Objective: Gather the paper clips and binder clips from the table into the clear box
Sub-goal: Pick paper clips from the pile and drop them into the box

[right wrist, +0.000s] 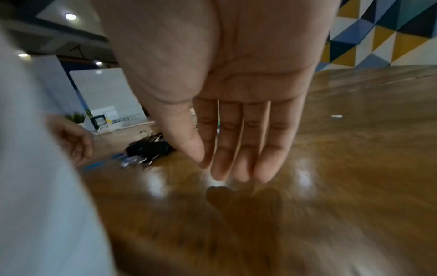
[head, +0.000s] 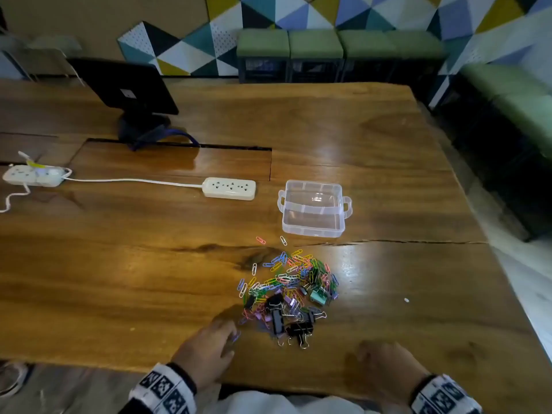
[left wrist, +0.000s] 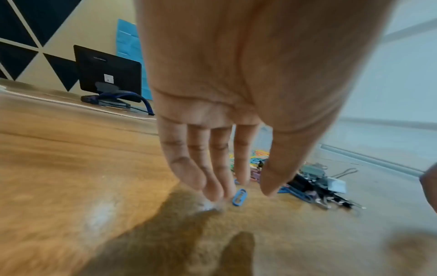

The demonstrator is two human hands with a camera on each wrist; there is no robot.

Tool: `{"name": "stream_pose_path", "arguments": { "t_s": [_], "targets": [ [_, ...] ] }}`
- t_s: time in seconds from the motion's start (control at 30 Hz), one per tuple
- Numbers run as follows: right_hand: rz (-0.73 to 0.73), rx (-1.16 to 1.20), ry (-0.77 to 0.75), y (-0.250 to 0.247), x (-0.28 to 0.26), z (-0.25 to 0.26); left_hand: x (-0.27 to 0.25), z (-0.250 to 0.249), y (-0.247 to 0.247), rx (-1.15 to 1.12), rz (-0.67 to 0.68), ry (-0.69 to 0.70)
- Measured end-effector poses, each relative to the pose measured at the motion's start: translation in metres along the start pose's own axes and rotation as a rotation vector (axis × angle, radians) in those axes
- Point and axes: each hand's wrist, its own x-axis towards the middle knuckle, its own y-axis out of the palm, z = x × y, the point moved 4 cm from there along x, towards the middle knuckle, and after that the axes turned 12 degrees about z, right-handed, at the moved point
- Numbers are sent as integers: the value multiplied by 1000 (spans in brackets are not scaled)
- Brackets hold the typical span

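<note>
A heap of coloured paper clips (head: 294, 277) lies on the wooden table, with black binder clips (head: 291, 322) at its near side and a green one (head: 317, 297) on the right. The clear box (head: 313, 209) stands just beyond the heap, lid off. My left hand (head: 213, 352) is at the heap's near left, fingers straight and pointing down, their tips on the table beside a blue paper clip (left wrist: 239, 197). My right hand (head: 385, 370) hovers low to the heap's near right, fingers straight and together (right wrist: 236, 164), holding nothing.
A white power strip (head: 229, 188) with its cord lies left of the box; a second strip (head: 33, 175) is at the far left. A black monitor (head: 128, 91) stands at the back. A small white scrap (head: 406, 300) lies right. The table's edge runs along the right.
</note>
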Motion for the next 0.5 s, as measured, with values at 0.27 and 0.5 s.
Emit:
{"name": "stream_pose_path", "arguments": {
  "t_s": [0.27, 0.5],
  "targets": [
    [12, 458, -5, -44, 54, 4, 37, 1, -23, -96, -97, -53],
    [2, 500, -2, -68, 95, 15, 71, -8, -47, -72, -178, -16]
  ]
}}
